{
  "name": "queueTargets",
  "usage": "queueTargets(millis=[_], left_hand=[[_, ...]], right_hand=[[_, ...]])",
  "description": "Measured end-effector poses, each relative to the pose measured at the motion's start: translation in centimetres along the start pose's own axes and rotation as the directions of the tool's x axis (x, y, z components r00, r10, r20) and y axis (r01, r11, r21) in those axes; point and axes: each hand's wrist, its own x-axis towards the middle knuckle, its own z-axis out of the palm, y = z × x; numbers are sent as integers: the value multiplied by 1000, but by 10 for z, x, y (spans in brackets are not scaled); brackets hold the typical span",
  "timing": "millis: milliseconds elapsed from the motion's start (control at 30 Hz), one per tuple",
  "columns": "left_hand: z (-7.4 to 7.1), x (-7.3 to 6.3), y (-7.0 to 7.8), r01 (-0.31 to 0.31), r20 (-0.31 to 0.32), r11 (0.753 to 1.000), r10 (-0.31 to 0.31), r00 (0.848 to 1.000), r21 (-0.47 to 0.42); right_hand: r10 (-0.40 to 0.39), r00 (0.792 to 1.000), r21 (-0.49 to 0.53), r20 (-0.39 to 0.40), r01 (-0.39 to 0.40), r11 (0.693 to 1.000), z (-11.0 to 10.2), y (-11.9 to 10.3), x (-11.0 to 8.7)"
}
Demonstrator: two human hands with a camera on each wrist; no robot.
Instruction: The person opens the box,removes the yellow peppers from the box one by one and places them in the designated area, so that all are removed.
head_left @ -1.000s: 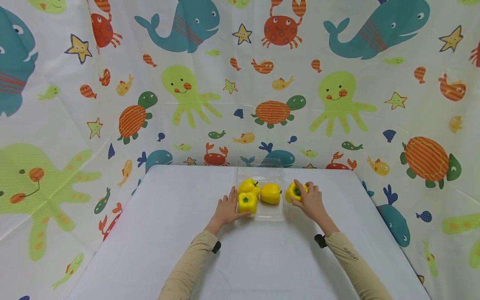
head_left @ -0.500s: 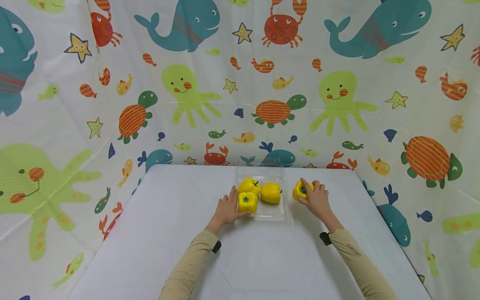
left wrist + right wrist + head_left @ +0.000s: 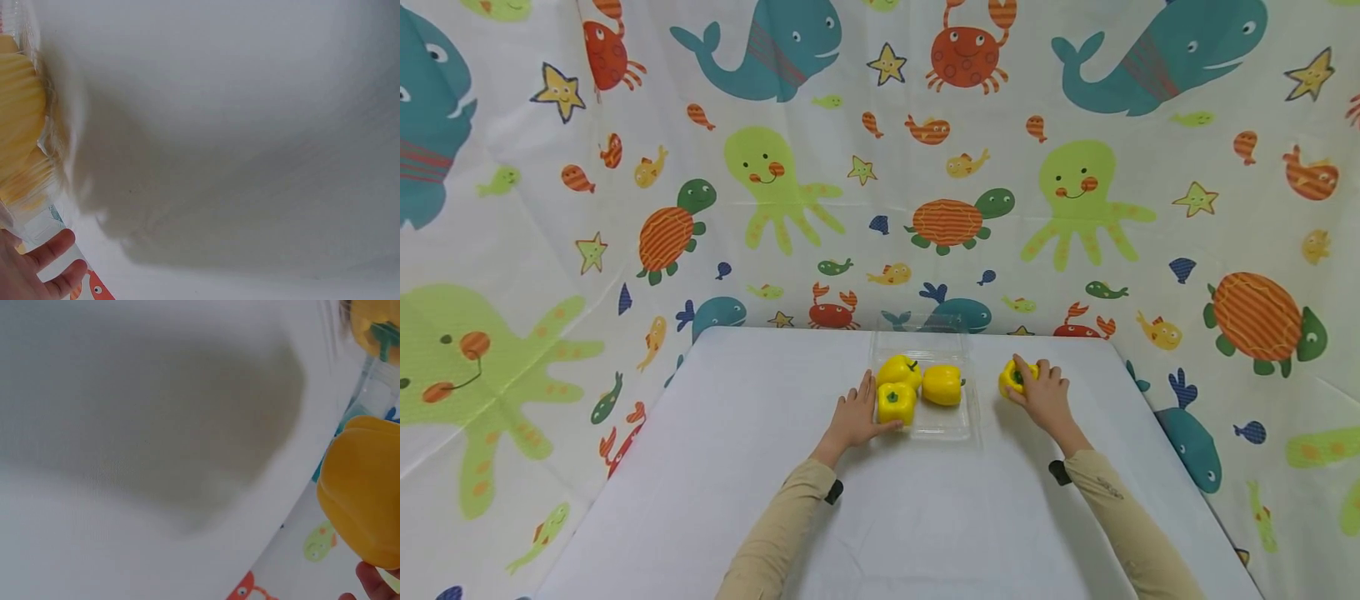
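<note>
In the head view, a clear plastic container (image 3: 951, 429) with its lid standing up at the back holds three yellow bell peppers: front left (image 3: 896, 406), back left (image 3: 898, 372) and right (image 3: 942, 386). My left hand (image 3: 852, 419) rests along the container's left side, fingers extended and thumb by its front edge. Right of the container, my right hand (image 3: 1047, 400) grips another yellow bell pepper (image 3: 1008, 380) from above. This pepper (image 3: 362, 487) fills the right side of the right wrist view, with fingertips (image 3: 373, 582) below it; most of that hand is out of frame.
The container stands near the back of a white table (image 3: 737, 467). Behind and beside the table hangs a curtain (image 3: 880, 183) printed with sea animals. A dark strap piece (image 3: 1060, 472) shows at the right wrist.
My right hand has moved to the right, away from the container, carrying the yellow bell pepper. My left hand and the three peppers in the container have stayed in place.
</note>
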Motion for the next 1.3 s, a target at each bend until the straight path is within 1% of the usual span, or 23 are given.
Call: queueTargets(millis=[133, 233, 433, 600, 800, 1033, 1300], left_hand=[[-2, -1, 1, 4, 9, 1000, -4, 1000, 4], [-2, 1, 2, 24, 27, 999, -25, 999, 35], [0, 4, 0, 30, 39, 995, -34, 999, 94], [0, 4, 0, 25, 34, 996, -28, 999, 88], [-1, 3, 1, 25, 41, 997, -28, 999, 79], [-3, 2, 2, 36, 46, 997, -39, 998, 73], [-1, 2, 2, 46, 48, 996, -50, 998, 83]], right_hand=[[10, 1000, -21, 13, -10, 1000, 2, 5, 4], [13, 1000, -36, 22, -12, 999, 4, 9, 7], [17, 998, -43, 54, -15, 999, 9, 15, 13], [27, 995, -41, 95, -23, 999, 13, 20, 17], [45, 992, -51, 115, -40, 998, 17, 25, 20], [46, 986, -11, 158, -45, 999, 22, 26, 24], [40, 977, 25, 208, -46, 999, 21, 24, 34]])
